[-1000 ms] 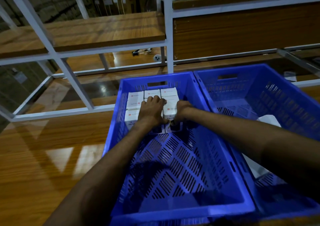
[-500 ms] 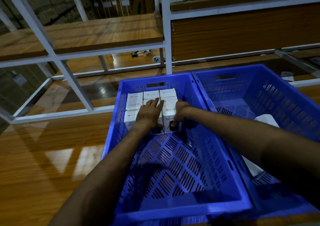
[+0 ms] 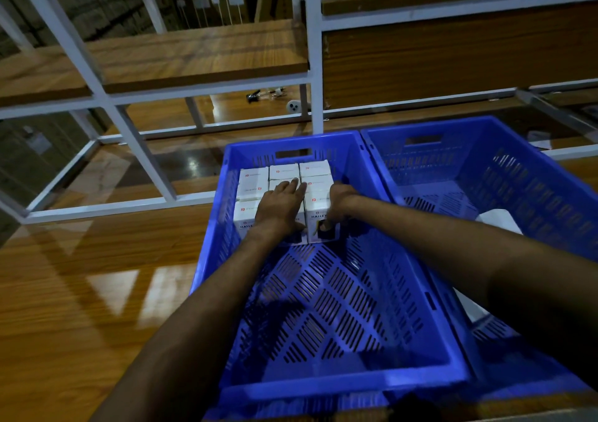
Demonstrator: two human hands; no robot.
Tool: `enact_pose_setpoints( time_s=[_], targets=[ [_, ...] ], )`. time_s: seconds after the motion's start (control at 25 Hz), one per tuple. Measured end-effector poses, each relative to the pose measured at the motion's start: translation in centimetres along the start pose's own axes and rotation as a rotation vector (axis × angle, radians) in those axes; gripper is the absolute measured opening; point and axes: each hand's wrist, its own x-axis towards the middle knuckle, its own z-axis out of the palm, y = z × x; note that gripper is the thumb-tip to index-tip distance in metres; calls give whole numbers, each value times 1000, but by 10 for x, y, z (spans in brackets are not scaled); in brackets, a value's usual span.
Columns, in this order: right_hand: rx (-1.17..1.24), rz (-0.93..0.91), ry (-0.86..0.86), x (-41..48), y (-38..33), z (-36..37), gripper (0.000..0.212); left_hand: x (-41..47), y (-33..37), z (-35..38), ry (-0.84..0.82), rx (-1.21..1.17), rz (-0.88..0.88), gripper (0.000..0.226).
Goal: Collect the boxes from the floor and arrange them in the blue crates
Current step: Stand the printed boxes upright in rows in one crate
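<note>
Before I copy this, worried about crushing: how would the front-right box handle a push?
Probably stiff: the box shows square edges under the right hand. Likely slides, not rolls: flat faces. Unlikely to tip, packed against neighbours in the crate.

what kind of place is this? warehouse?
Probably a warehouse or stockroom: white metal racking with wooden shelf boards, two blue perforated crates side by side, and identical white boxes packed in rows in the left one.
</note>
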Motion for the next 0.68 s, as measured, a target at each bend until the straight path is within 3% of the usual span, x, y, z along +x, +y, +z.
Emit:
enact_pose_setpoints(
  time_s=[0.44,0.6,0.68],
  targets=[
    [-49,-13,-27,-14,-2,-11,86,-3,1,-2,0,-38,1,117],
    [-267,-10,-22,-30,-4,-19,70,-6,-8,-14,-30,-139,5,130],
    [-257,-24,10,-38,-3,-27,48,-10,-15,-25,-23,-248,-38,130]
  ],
)
